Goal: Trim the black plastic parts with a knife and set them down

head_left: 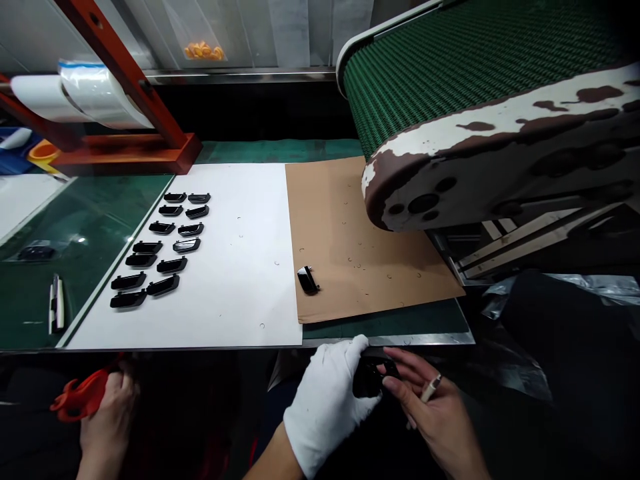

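My left hand [326, 395], in a white cotton glove, is closed around a glossy black plastic part [369, 377] just below the table's front edge. My bare right hand [431, 408] has its fingertips at that part's right side. A slim, light-coloured, pen-like tool [431, 388] is tucked in the right hand; its tip is hidden. One similar black part [308, 281] lies on the brown cardboard sheet [340, 213] beyond my hands. Several more black parts [163, 228] lie in two rough columns on the white sheet [240, 267].
Over the cardboard at the right hangs a green conveyor belt [475, 73] with a chipped frame. A red stand [165, 150] with film rolls [95, 97] occupies the back left. At lower left, another person's hand [113, 407] holds red-handled scissors [83, 397]. A utility knife [57, 303] lies nearby.
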The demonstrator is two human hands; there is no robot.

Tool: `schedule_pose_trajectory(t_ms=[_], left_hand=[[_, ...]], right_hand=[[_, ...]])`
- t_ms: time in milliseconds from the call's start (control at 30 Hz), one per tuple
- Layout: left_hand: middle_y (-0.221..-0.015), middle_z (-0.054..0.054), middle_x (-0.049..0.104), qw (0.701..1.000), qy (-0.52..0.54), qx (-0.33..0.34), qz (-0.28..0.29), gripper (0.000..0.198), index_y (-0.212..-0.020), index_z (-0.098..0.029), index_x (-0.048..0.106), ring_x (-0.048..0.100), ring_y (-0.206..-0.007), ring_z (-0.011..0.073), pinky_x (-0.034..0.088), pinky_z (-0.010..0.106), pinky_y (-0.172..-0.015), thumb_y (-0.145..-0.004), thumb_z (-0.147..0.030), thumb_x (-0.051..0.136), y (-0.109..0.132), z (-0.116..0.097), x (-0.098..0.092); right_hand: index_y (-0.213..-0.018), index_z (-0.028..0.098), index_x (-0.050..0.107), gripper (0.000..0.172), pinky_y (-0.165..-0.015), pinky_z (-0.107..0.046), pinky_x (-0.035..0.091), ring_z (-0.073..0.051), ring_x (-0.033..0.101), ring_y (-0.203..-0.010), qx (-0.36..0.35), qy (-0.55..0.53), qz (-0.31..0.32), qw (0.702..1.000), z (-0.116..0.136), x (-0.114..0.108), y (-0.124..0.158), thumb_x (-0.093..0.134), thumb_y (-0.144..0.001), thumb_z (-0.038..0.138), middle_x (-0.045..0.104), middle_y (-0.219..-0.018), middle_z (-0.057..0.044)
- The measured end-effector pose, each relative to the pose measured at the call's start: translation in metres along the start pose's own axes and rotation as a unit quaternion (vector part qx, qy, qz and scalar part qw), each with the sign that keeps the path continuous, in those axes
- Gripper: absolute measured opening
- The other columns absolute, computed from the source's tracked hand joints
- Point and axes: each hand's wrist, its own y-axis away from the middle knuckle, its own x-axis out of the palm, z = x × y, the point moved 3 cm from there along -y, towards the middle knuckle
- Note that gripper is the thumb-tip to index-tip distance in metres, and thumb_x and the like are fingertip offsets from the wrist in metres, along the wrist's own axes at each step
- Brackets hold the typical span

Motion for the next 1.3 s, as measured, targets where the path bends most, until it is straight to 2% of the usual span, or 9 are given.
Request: schedule_pose_trajectory(t_ms=[167, 367, 567, 767, 867, 1033, 1133, 1200, 1300], left_hand=[[-0.118, 0.017, 0.065, 0.997, -0.057, 0.040, -0.045, 0.061, -0.129, -0.012, 0.043, 0.064, -0.104, 0.0314, 0.054, 0.045, -0.088, -0.077, -0.026, 0.072, 0.001, -0.004, -0.003], [-0.116, 0.020, 0.065, 0.987, -0.116, 0.048, -0.098, 0.059, -0.135, -0.007, 0.037, 0.067, -0.092, 0.0317, 0.057, 0.045, -0.076, -0.086, -0.029, 0.060, 0.000, -0.008, -0.002], [-0.108, 0.020, 0.070, 0.965, -0.172, 0.099, -0.173, 0.044, -0.121, -0.002, 0.051, 0.068, -0.091, 0.0301, 0.055, 0.042, -0.078, -0.094, -0.037, 0.047, 0.000, -0.016, -0.013], [-0.107, 0.018, 0.071, 0.955, -0.176, 0.124, -0.202, 0.038, -0.118, -0.001, 0.053, 0.068, -0.100, 0.0267, 0.050, 0.037, -0.087, -0.095, -0.031, 0.050, 0.004, -0.023, -0.019], [-0.112, 0.018, 0.070, 0.957, -0.149, 0.130, -0.211, 0.038, -0.121, -0.001, 0.052, 0.063, -0.110, 0.0269, 0.046, 0.037, -0.095, -0.093, -0.027, 0.054, 0.009, -0.025, -0.020], [-0.110, 0.017, 0.070, 0.962, -0.099, 0.124, -0.223, 0.039, -0.121, -0.004, 0.051, 0.062, -0.113, 0.0266, 0.045, 0.037, -0.097, -0.093, -0.030, 0.053, 0.010, -0.025, -0.022], [-0.109, 0.017, 0.070, 0.960, -0.112, 0.117, -0.230, 0.038, -0.122, -0.005, 0.051, 0.063, -0.110, 0.0266, 0.047, 0.038, -0.093, -0.094, -0.032, 0.051, 0.007, -0.027, -0.024], [-0.110, 0.017, 0.070, 0.957, -0.126, 0.113, -0.235, 0.039, -0.122, -0.005, 0.051, 0.064, -0.109, 0.0271, 0.048, 0.039, -0.092, -0.094, -0.032, 0.051, 0.007, -0.028, -0.027], [-0.110, 0.018, 0.070, 0.955, -0.137, 0.110, -0.238, 0.041, -0.122, -0.004, 0.051, 0.065, -0.107, 0.0276, 0.049, 0.040, -0.090, -0.094, -0.034, 0.052, 0.007, -0.029, -0.029]], right_hand=[[-0.099, 0.027, 0.073, 0.031, -0.034, -0.017, 0.037, -0.013, 0.062, -0.055, -0.009, 0.018, -0.074, 0.997, 0.006, 0.004, 0.007, 0.076, -0.072, 0.043, 0.077, -0.094, -0.006], [-0.101, 0.022, 0.070, 0.033, -0.031, -0.018, 0.039, -0.002, 0.041, -0.031, -0.016, -0.043, -0.089, 0.995, 0.010, 0.010, 0.009, 0.076, -0.074, 0.040, 0.076, -0.098, -0.010], [-0.098, 0.024, 0.072, 0.033, -0.031, -0.017, 0.039, -0.003, 0.044, -0.033, -0.020, -0.050, -0.097, 0.994, 0.022, 0.012, 0.011, 0.079, -0.070, 0.039, 0.076, -0.095, -0.008], [-0.084, 0.023, 0.075, 0.024, -0.027, -0.017, 0.036, -0.003, 0.043, -0.028, -0.004, -0.044, -0.087, 0.995, 0.037, 0.008, 0.013, 0.081, -0.067, 0.039, 0.077, -0.090, -0.008], [-0.083, 0.025, 0.076, 0.018, -0.027, -0.017, 0.037, -0.004, 0.045, -0.027, -0.035, -0.008, -0.077, 0.996, 0.049, 0.009, 0.023, 0.078, -0.070, 0.038, 0.078, -0.085, -0.006], [-0.085, 0.032, 0.076, 0.009, -0.030, -0.018, 0.043, -0.006, 0.049, -0.027, -0.157, 0.094, -0.102, 0.978, 0.066, 0.012, 0.038, 0.073, -0.076, 0.032, 0.078, -0.082, 0.002], [-0.093, 0.033, 0.073, 0.016, -0.040, -0.019, 0.050, -0.009, 0.059, -0.037, -0.212, 0.141, -0.142, 0.957, 0.063, 0.012, 0.038, 0.072, -0.078, 0.029, 0.078, -0.082, 0.003], [-0.103, 0.031, 0.068, 0.026, -0.056, -0.021, 0.056, -0.015, 0.069, -0.057, -0.230, 0.156, -0.169, 0.945, 0.061, 0.011, 0.035, 0.072, -0.077, 0.031, 0.077, -0.075, 0.003], [-0.107, 0.027, 0.063, 0.031, -0.063, -0.023, 0.056, -0.020, 0.071, -0.076, -0.221, 0.162, -0.144, 0.951, 0.060, 0.011, 0.030, 0.070, -0.079, 0.036, 0.071, -0.062, 0.003]])
